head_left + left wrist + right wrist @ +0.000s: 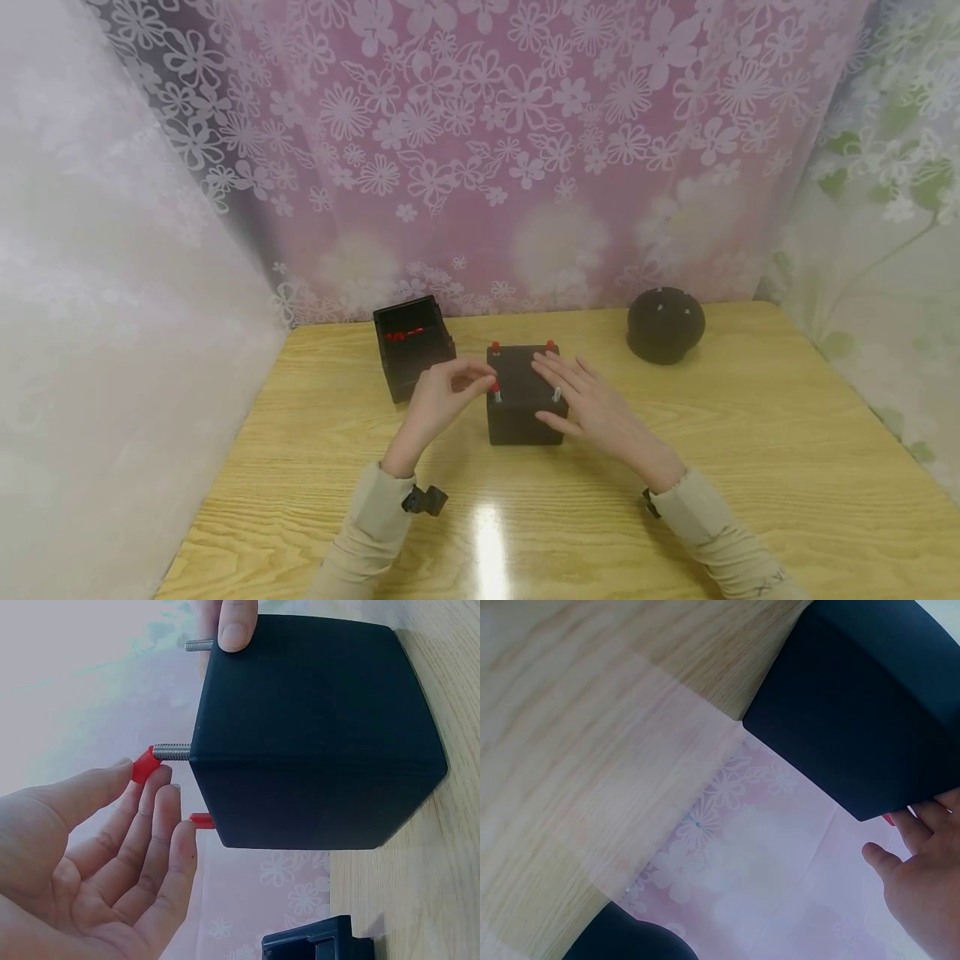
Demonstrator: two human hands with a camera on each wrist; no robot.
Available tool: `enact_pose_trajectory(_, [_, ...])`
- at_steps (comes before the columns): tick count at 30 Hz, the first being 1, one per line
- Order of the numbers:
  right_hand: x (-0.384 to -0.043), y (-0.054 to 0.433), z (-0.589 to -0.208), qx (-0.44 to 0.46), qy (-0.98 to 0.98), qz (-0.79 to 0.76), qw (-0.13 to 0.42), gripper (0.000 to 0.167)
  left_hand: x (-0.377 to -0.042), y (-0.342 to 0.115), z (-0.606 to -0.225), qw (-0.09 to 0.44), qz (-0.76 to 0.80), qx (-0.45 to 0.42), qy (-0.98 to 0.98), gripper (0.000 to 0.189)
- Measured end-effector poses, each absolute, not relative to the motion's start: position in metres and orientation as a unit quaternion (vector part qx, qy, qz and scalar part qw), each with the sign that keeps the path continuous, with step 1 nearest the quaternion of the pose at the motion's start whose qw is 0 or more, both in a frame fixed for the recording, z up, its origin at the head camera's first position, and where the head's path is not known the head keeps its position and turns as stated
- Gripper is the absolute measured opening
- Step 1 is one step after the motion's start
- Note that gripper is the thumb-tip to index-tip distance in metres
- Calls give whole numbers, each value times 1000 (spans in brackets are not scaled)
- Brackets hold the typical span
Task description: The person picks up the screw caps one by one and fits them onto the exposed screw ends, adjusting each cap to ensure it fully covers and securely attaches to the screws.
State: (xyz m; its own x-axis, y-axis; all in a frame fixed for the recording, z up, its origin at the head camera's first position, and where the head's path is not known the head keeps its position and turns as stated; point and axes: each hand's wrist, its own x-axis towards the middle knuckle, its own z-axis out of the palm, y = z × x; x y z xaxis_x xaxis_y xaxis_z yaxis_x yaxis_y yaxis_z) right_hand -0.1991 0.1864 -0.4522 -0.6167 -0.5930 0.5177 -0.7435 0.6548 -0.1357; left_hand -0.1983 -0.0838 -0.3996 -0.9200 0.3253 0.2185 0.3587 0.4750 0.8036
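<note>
Head view, left of centre: a black, open, rectangular plastic-looking box (411, 367) stands on the yellow wood-grain tabletop (300, 500), small red pieces (405, 335) lying inside; it is probably kept there so they are within easy reach of the left hand (442, 396). That hand, just right of the box in the frame, pinches a small red cap (145, 765) between thumb and fingertips. The left wrist view shows the cap touching the tip of a bright threaded metal post (172, 751) and tilted against it; how far it goes over the thread, I cannot tell. So fine a hold presumably suits so small a piece.

At the middle of the frame sits the black block-shaped body (523, 412) that carries this post, upright on the tabletop. Right of it, the right hand (596, 408) is spread, its fingers laid nearly straight over the top's right side and its thumb against the front, probably to steady the body.

The body looks matt and plain, with softened edges and a post near each top corner: the two far ones wear red caps (496, 346) (551, 344), while the near right post (557, 393) is bare metal.

Farther right, toward the back edge, stands a rounded black object (663, 333) with short metal stubs (660, 307) on top.
</note>
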Motion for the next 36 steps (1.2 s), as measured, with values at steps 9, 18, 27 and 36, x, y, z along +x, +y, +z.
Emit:
enact_pose_trajectory(9, [-197, 186, -451, 382, -879, 168, 231, 77, -194, -85, -402, 37, -475, -231, -848, 15])
enact_pose_trajectory(18, [-198, 186, -451, 377, -882, 168, 226, 75, -192, -84, -400, 53, -466, -248, -848, 13])
enact_pose_trajectory(27, [-198, 186, -451, 377, -883, 168, 223, 75, -192, -83, -403, 66, -436, -258, -859, 13])
enact_pose_trajectory(36, [-198, 187, -451, 378, -882, 173, 222, 74, -191, -83, -403, 49, -430, -250, -866, 17])
